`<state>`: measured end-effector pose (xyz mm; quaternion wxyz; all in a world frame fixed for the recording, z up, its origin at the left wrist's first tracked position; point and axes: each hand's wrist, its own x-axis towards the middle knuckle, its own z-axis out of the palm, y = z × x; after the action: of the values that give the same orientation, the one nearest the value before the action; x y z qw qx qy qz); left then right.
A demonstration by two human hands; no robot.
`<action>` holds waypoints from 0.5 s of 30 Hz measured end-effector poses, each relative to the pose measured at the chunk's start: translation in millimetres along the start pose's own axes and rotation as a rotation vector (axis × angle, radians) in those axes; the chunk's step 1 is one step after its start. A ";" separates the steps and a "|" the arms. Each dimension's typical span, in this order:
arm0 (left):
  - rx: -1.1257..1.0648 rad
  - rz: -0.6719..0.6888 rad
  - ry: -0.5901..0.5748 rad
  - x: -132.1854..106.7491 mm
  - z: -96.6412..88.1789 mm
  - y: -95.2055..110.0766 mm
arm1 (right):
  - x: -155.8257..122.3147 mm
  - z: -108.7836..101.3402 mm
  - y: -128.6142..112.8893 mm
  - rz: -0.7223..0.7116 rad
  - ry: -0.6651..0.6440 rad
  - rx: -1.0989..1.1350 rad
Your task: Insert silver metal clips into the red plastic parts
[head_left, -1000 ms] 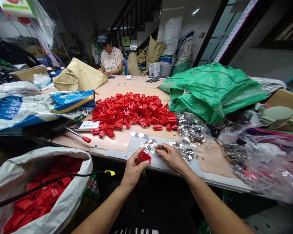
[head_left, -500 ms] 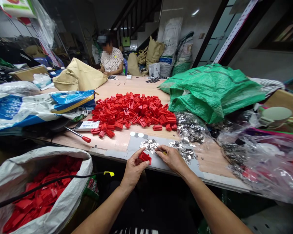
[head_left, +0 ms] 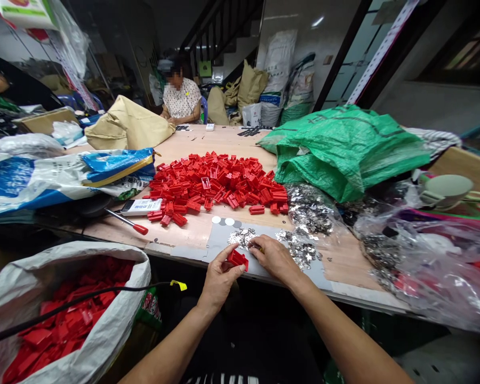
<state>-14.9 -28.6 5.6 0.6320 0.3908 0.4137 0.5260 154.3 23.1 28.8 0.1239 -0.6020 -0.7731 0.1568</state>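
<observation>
One white woven sack (head_left: 108, 341) of red parts stands at far left, below the near edge of the table (head_left: 184, 234). On the table lie one red-handled screwdriver (head_left: 128, 222) and one heap of red plastic parts (head_left: 216, 184), too many to count. At the near edge, the left hand (head_left: 219, 278) is closed, thumb and fingers gripping one red plastic part (head_left: 237, 258). Just beside it, the right hand (head_left: 275, 257) is pinched closed over a scatter of small metal pieces (head_left: 243, 237) on one grey mat (head_left: 224, 230); what it grips cannot be told. One green bag (head_left: 344, 149) crowds the right. Bare wood lies open between heap and mat.
</observation>
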 end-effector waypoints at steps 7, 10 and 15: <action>0.033 0.022 0.008 1.7 -5.4 -0.8 | 7.9 1.2 -7.1 0.013 -0.020 -0.038; 0.040 0.035 0.019 2.7 -5.9 -0.6 | 6.7 0.2 -5.8 0.005 -0.012 -0.020; 0.073 0.088 0.045 2.4 -5.1 -1.6 | -1.7 -1.7 -3.3 -0.036 0.028 0.158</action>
<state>-18.9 -26.2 2.0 0.5843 0.4193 0.4290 0.5465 152.4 20.9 31.6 0.1847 -0.5786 -0.7671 0.2069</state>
